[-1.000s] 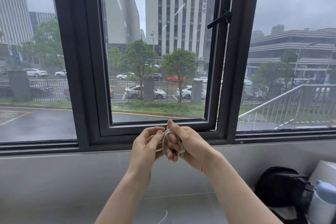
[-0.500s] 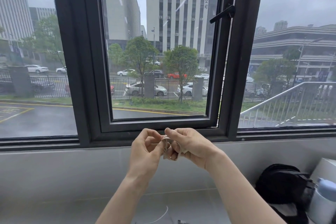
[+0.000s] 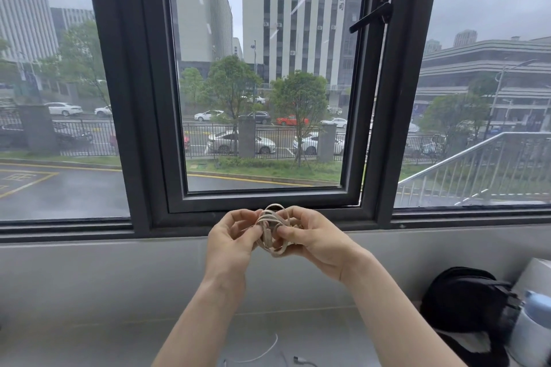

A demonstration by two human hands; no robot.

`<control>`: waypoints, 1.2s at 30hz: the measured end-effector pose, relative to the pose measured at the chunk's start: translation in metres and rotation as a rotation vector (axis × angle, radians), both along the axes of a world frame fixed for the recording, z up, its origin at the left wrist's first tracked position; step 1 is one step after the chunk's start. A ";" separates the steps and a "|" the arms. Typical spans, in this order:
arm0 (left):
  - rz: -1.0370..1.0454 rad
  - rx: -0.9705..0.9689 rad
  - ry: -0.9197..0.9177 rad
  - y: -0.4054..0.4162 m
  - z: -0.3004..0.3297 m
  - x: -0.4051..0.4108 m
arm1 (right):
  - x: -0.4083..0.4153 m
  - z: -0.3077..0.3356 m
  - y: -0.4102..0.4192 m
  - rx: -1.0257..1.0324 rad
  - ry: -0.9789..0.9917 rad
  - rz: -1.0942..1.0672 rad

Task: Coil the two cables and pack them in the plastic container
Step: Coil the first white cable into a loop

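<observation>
Below the window frame (image 3: pixel 268 211), both hands, left (image 3: pixel 232 235) and right (image 3: pixel 313 235), grip one coiled cable (image 3: pixel 272 231); beneath it, a second cable (image 3: pixel 268 348) lies loose on the tabletop (image 3: pixel 89 343), uncoiled. No container shows.

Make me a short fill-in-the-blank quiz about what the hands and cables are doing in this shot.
1. Both hands hold a beige cable wound into a ____.
2. The coil sits between the left hand and the ____ hand.
3. A second, white cable lies loose on the ____ below.

Missing words: coil; right; counter
</observation>
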State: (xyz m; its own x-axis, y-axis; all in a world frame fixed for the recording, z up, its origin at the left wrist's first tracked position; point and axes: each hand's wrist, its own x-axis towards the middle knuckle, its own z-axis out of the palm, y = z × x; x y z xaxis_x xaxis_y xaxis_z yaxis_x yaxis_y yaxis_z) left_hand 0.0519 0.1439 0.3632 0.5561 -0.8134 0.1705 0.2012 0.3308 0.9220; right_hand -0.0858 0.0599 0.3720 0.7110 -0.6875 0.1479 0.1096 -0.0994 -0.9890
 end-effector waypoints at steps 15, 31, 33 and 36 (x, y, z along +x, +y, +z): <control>-0.259 -0.141 0.375 0.001 -0.017 0.008 | 0.014 -0.014 0.000 -0.258 0.151 -0.235; -0.398 -0.116 -0.049 -0.001 -0.031 0.013 | 0.021 -0.019 -0.001 -0.239 0.225 -0.336; -0.304 -0.053 -0.216 -0.002 -0.033 0.010 | 0.023 -0.021 0.000 -0.252 0.241 -0.342; -0.108 0.020 -0.482 -0.004 -0.038 0.009 | 0.024 -0.023 0.000 -0.248 0.239 -0.330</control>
